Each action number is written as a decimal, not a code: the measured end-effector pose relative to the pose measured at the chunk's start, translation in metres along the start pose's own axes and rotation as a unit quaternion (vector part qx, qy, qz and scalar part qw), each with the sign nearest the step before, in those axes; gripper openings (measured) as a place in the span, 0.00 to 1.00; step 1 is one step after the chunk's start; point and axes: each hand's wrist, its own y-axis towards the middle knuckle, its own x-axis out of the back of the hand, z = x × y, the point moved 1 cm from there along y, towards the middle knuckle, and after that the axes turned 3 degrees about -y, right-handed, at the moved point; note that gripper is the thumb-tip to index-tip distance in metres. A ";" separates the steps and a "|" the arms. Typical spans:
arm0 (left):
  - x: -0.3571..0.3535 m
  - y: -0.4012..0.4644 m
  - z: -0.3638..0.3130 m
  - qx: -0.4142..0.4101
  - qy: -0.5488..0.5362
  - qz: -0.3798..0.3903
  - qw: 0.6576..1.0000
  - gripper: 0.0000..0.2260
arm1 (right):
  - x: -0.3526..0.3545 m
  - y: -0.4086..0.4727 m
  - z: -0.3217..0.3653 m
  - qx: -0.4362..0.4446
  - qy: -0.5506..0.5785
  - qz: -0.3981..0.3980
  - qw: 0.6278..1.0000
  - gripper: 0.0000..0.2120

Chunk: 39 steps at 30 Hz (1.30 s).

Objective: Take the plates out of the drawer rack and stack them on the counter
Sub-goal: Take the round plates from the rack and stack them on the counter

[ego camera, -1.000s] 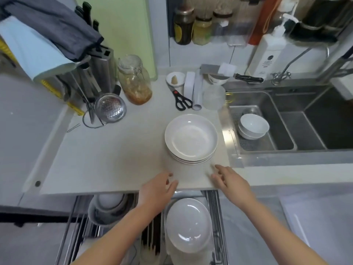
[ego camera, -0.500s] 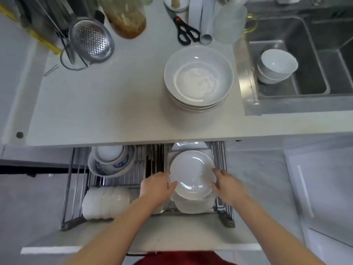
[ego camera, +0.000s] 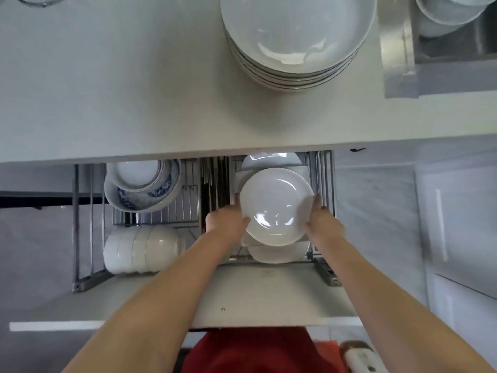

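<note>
White plate (ego camera: pixel 275 205) — left hand (ego camera: pixel 226 223) at 9 o'clock, right hand (ego camera: pixel 324 224) at 3, both closed on its rim to lift it level.

The counter (ego camera: pixel 134 90) hides the drawer rack's (ego camera: pixel 83 224) rear part. The top edge crops the plate stack (ego camera: pixel 295 49) and the sink's bowls (ego camera: pixel 451 9). The held plate (ego camera: pixel 277 205) covers the plates (ego camera: pixel 279 253) beneath and the left hand's (ego camera: pixel 226 222) fingertips.

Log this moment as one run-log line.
step: lift plate | left hand: grip on plate | right hand: grip on plate | place: drawer rack | counter stack: waiting
</note>
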 end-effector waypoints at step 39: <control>0.135 -0.148 -0.024 -0.087 -0.169 -0.077 0.979 0.18 | 0.137 -0.160 -0.030 0.085 0.177 -0.169 0.966 0.12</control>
